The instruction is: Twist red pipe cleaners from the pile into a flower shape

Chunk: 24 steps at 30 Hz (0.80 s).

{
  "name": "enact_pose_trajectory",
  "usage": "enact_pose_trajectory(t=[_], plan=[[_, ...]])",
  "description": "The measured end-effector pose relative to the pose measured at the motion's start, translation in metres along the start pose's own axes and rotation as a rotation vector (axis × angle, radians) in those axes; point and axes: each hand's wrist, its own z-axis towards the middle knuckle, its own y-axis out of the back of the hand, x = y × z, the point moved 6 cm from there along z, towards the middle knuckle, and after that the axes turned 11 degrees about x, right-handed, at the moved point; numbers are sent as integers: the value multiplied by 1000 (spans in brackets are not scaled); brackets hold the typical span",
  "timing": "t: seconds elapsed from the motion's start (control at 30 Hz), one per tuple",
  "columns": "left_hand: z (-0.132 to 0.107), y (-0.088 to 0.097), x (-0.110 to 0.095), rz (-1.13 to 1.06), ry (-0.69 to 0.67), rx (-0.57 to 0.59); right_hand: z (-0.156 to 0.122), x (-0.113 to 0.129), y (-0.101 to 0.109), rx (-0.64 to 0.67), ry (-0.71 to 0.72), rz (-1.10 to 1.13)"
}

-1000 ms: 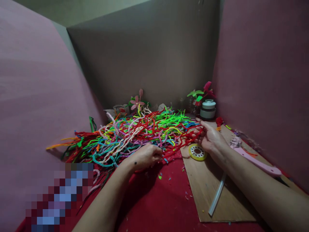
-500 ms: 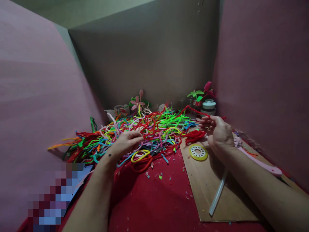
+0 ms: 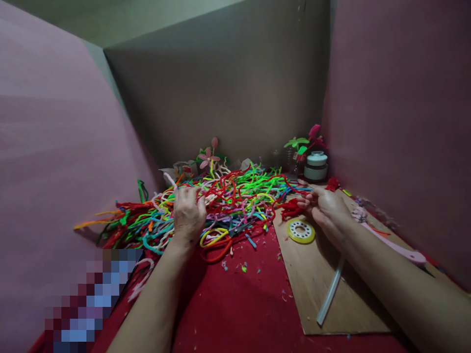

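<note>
My left hand [image 3: 189, 213] is over the left part of a tangled heap of coloured pipe cleaners [image 3: 250, 189], back of the hand up. Its fingers bend down and away, so their tips are hidden. My right hand [image 3: 327, 208] hovers above the far end of a cardboard sheet [image 3: 353, 299], fingers loosely apart. Beside its fingertips lies a bunch of red pipe cleaners [image 3: 290, 208], and one red strand runs from the heap towards them. Scissors with yellow and red handles [image 3: 217, 246] rest at the heap's front edge, between the hands.
A yellow tape roll [image 3: 301, 231] and a clear stick [image 3: 330, 294] lie on the cardboard. Further right is a pink-handled tool [image 3: 401, 252]. Behind stand a lidded jar [image 3: 316, 165] and fuzzy flowers [image 3: 209, 158]. Scraps dot the red cloth [image 3: 235, 309]. Pink walls enclose both sides.
My left hand has turned and moved left, further over the heap. My right hand has lowered slightly, and the red strand that was raised at its fingers has dropped lower.
</note>
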Motion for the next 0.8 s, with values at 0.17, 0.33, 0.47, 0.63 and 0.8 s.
enact_pose_trajectory(t=[0.17,0.33,0.47,0.63,0.8], plan=[[-7,-10,-30,-114,-132,63,2,1,1,10,35,23],[-14,-15,-47,-185,-169,146,4,4,-1,35,96,63],[-16,-18,-56,-421,-105,242,1,9,-6,88,116,98],[-31,-41,-80,-1076,170,661,-17,16,-27,336,129,163],[-46,-45,-106,-1454,299,890,-46,14,-48,617,186,52]])
